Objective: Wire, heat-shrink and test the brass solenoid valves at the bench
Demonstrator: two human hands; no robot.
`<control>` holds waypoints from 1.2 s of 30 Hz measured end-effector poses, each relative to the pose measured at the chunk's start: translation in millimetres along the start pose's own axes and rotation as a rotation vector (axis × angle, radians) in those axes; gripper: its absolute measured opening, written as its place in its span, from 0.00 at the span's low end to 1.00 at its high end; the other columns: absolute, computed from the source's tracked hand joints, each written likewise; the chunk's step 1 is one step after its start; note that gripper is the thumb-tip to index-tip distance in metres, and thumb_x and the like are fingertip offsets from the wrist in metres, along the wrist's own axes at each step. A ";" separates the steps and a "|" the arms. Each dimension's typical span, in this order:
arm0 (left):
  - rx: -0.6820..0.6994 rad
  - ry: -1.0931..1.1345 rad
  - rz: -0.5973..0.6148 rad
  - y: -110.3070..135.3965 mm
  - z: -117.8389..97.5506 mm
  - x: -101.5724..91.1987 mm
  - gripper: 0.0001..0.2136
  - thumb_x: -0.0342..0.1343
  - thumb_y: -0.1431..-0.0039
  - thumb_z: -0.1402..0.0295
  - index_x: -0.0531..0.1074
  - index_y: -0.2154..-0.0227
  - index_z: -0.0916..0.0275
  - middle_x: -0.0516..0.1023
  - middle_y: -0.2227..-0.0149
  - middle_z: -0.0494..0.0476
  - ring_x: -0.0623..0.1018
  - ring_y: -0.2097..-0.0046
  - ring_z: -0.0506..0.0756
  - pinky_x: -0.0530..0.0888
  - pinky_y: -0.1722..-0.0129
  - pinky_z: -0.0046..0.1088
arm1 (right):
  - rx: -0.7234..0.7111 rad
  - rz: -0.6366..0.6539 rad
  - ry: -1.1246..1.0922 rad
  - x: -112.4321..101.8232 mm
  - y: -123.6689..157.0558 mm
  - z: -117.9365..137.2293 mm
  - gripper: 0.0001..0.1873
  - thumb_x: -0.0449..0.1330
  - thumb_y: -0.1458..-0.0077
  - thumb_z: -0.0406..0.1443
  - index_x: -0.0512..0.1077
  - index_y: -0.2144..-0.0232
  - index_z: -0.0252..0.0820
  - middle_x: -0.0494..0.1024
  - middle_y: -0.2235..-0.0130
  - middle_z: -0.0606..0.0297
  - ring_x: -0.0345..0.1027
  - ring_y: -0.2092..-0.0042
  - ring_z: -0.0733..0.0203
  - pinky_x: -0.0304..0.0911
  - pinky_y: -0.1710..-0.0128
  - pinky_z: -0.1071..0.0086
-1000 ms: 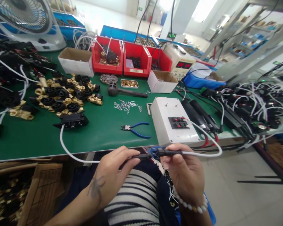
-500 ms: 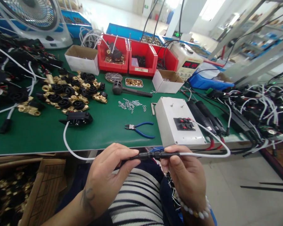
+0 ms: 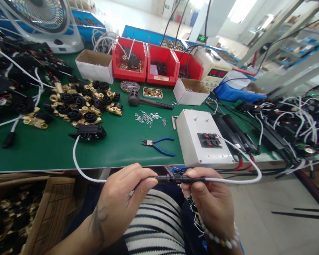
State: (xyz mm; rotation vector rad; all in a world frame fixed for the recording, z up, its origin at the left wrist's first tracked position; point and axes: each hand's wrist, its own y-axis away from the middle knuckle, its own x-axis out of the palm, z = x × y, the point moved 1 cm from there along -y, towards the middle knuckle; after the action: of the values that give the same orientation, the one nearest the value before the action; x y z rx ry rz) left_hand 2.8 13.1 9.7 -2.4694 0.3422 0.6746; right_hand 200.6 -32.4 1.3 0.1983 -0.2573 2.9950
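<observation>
My left hand (image 3: 123, 198) pinches the black plug (image 3: 163, 179) at the end of a white cable (image 3: 78, 166) that runs back to a black part (image 3: 88, 132) on the green table (image 3: 117, 145). My right hand (image 3: 211, 203) grips the mating black connector (image 3: 192, 180), whose white cable (image 3: 244, 166) loops up to the white test box (image 3: 202, 141). The two black ends sit joined in a straight line between my hands, just below the table's front edge.
Blue-handled pliers (image 3: 159, 145) and small metal clips (image 3: 149, 118) lie mid-table. Brass and black valve parts (image 3: 82, 102) are piled at the left, red bins (image 3: 149, 63) and cardboard boxes (image 3: 94, 65) at the back. Tangled cables (image 3: 292, 120) crowd the right; a fan (image 3: 42, 21) stands far left.
A second ago a small gap showed between the two black connector ends. My hands pushed them together, and they are now joined end to end.
</observation>
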 end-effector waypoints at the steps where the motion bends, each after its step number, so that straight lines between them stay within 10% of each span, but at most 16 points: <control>1: -0.001 0.002 0.007 -0.3 -0.1 -0.3 0.09 0.49 0.32 0.68 0.74 0.66 0.59 0.77 0.71 0.48 0.77 0.70 0.47 0.73 0.69 0.19 | 0.002 0.008 -0.005 0.1 0.0 -0.1 0.06 0.64 0.40 0.38 0.78 0.60 0.48 0.77 0.72 0.67 0.70 0.74 0.66 0.68 0.74 0.75; 22: -0.210 0.058 0.234 3.9 19.4 30.1 0.13 0.47 0.31 0.66 0.73 0.69 0.61 0.78 0.71 0.50 0.76 0.69 0.50 0.71 0.68 0.26 | 0.181 -0.026 0.110 -13.4 5.3 -44.9 0.10 0.61 0.38 0.44 0.77 0.58 0.47 0.78 0.73 0.66 0.72 0.72 0.65 0.68 0.69 0.74; 25: -0.132 -0.058 0.213 -1.2 30.1 18.6 0.12 0.48 0.32 0.64 0.73 0.67 0.61 0.78 0.69 0.52 0.76 0.65 0.53 0.73 0.64 0.28 | 0.412 0.293 0.303 -21.7 2.5 -40.8 0.19 0.54 0.35 0.48 0.78 0.60 0.41 0.79 0.73 0.61 0.72 0.74 0.62 0.69 0.72 0.72; 29: -0.195 -0.418 -0.335 -3.4 77.2 -27.7 0.14 0.49 0.33 0.59 0.72 0.54 0.62 0.75 0.52 0.63 0.72 0.47 0.61 0.69 0.44 0.44 | 0.464 0.865 0.555 -36.2 -9.2 1.5 0.16 0.58 0.38 0.47 0.80 0.60 0.45 0.82 0.68 0.60 0.76 0.69 0.57 0.72 0.70 0.68; 31: -0.330 -0.523 -0.422 -1.6 108.9 -48.9 0.24 0.52 0.38 0.51 0.68 0.47 0.64 0.71 0.46 0.68 0.68 0.41 0.67 0.66 0.41 0.50 | 0.268 0.753 0.664 -43.5 -28.4 29.4 0.12 0.60 0.39 0.45 0.80 0.62 0.48 0.82 0.67 0.62 0.77 0.67 0.57 0.72 0.68 0.68; 36: -0.469 -0.420 -0.156 3.2 142.3 -60.3 0.29 0.52 0.41 0.46 0.67 0.47 0.65 0.74 0.51 0.66 0.74 0.48 0.66 0.70 0.45 0.49 | -0.153 -0.163 1.073 -64.4 -109.1 59.0 0.12 0.61 0.40 0.39 0.79 0.59 0.39 0.82 0.62 0.55 0.75 0.61 0.59 0.66 0.57 0.64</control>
State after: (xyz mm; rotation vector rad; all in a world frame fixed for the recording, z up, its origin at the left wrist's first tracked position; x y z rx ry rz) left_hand -104.8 97.5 -62.4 -2.6454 -0.1914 1.2921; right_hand 286.1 56.3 67.3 -1.2657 -0.3019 2.4561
